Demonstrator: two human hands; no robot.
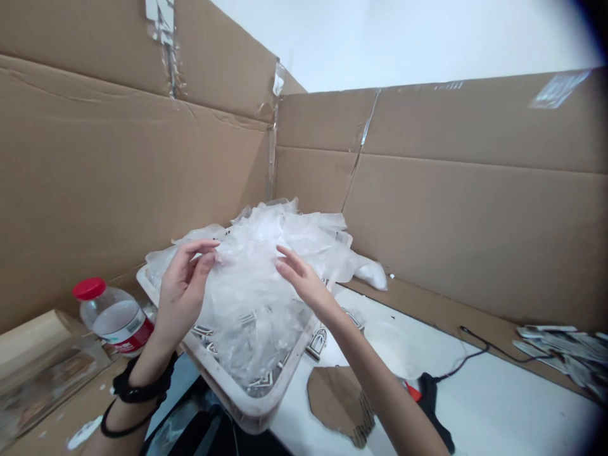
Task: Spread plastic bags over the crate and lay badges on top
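Observation:
A heap of thin, clear plastic bags [256, 278] fills and overflows a white plastic basket [247, 405]. My left hand [183, 291] is over the basket's left side, fingers bent, thumb and fingertips closed on the edge of a clear plastic bag. A black band and a thin black loop circle that wrist. Opposite it, my right hand [304, 278] hovers at the heap's right side, with its thumb and fingers apart close to the plastic. Small grey-and-white patterned pieces [259, 382] show under the bags, and another patterned piece [317, 342] lies outside the basket.
Cardboard walls [451, 215] enclose the white table [503, 399]. A red-capped bottle [116, 316] stands at left beside a pale roll [33, 342]. A cardboard piece [337, 399], a corded black tool [430, 405] and a pile of flat strips [565, 358] lie at right.

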